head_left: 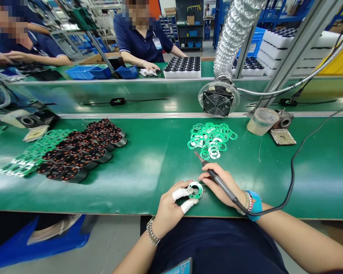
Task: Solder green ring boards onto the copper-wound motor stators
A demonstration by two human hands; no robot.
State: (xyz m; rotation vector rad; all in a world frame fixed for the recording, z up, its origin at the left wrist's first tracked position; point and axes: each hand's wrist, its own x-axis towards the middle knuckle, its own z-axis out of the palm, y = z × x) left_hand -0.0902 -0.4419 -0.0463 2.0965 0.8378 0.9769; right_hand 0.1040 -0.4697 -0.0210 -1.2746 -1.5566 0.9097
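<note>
The left hand pinches a ring, seemingly to steady it; the right hand closes pen-style around a soldering iron, loose boards handy at the ring's one o'clock.

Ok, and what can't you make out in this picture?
In the head view:
- green-and-white ring-shaped board: what lies beneath is hidden by it and the left hand
- blue rectangular badge: cut off by the bottom edge
- black flexible cable: end cut off by the right edge
</note>
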